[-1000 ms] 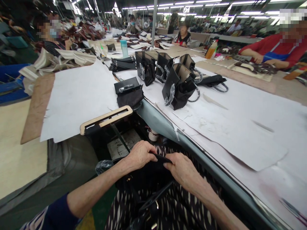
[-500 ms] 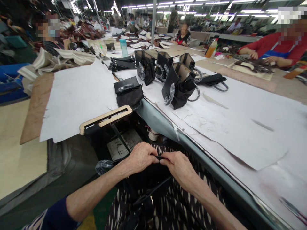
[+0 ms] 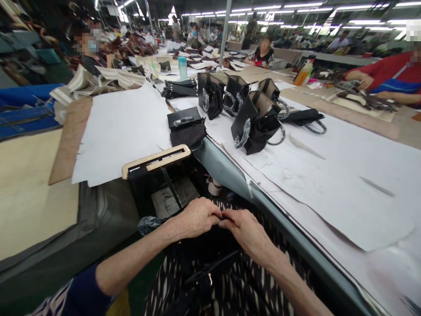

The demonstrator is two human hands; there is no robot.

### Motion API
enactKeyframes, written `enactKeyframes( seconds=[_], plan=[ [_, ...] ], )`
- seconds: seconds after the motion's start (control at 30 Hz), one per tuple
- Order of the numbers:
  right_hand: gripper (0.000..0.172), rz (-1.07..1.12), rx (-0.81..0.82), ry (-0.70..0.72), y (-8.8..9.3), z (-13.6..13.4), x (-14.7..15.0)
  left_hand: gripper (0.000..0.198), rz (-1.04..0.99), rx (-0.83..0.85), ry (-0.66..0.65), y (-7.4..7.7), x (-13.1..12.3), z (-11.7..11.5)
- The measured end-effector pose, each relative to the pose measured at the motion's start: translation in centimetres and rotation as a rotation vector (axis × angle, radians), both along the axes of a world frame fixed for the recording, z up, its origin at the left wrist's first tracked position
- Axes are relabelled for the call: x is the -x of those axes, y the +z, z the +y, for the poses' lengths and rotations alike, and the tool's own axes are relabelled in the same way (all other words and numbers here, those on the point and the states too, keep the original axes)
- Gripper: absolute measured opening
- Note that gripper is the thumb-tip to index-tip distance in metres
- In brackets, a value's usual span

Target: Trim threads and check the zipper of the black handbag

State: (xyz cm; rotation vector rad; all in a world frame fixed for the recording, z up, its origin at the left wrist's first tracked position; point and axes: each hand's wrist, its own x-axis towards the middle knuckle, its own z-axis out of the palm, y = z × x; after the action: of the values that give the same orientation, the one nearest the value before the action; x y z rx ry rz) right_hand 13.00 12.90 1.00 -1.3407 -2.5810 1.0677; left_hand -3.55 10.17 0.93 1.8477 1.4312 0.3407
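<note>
A black handbag point(image 3: 210, 250) rests on my lap against the patterned cloth, its dark shape hard to separate from the shadow. My left hand point(image 3: 201, 215) pinches its upper edge with thumb and fingers. Right beside it, my right hand point(image 3: 241, 224) grips the same edge, the fingertips of both hands nearly touching. A plastic-wrapped handle point(image 3: 149, 224) sticks out to the left, below my left forearm. The part of the edge between my fingers is mostly hidden.
Several black handbags point(image 3: 256, 125) with wrapped handles stand on the white-covered table point(image 3: 329, 184). One folded bag point(image 3: 186, 125) lies at the table corner. A slotted wooden frame point(image 3: 156, 160) sits ahead on a stand. A person in red point(image 3: 388, 72) works at the far right.
The view has swung slightly left, so the tables and bags appear further right. My hands stay on the bag's edge, with the left fingertips slightly closer to the right ones.
</note>
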Motion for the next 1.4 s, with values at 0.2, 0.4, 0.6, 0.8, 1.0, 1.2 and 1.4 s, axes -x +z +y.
enactKeyframes(
  seconds=[0.2, 0.4, 0.6, 0.8, 1.0, 1.2, 1.4],
  plan=[
    [0.022, -0.001, 0.076, -0.033, -0.5, 0.9, -0.6, 0.044, 0.04, 0.073, 0.128, 0.3, 4.8, -2.0],
    [0.023, 0.006, 0.152, -0.049, -0.9, 1.4, -0.8, 0.029, -0.098, 0.151, 0.215, -1.1, 6.1, -3.2],
    [0.022, 0.039, 0.238, -0.036, -1.1, 1.8, -0.8, 0.027, -0.262, 0.264, 0.261, -2.9, 6.2, -2.3],
    [0.022, 0.083, 0.288, 0.003, -1.6, 2.0, -0.8, 0.028, -0.426, 0.29, 0.26, -3.2, 6.5, -2.1],
    [0.02, 0.08, 0.306, 0.014, -1.7, 2.0, -0.8, 0.024, -0.446, 0.271, 0.263, -3.4, 6.4, -1.9],
    [0.02, 0.085, 0.303, -0.003, -1.7, 2.1, -0.8, 0.026, -0.366, 0.243, 0.298, -3.9, 6.1, -2.0],
    [0.018, 0.073, 0.256, 0.002, -1.1, 1.8, 0.0, 0.024, -0.341, 0.211, 0.32, -3.7, 5.6, -2.2]
  ],
)
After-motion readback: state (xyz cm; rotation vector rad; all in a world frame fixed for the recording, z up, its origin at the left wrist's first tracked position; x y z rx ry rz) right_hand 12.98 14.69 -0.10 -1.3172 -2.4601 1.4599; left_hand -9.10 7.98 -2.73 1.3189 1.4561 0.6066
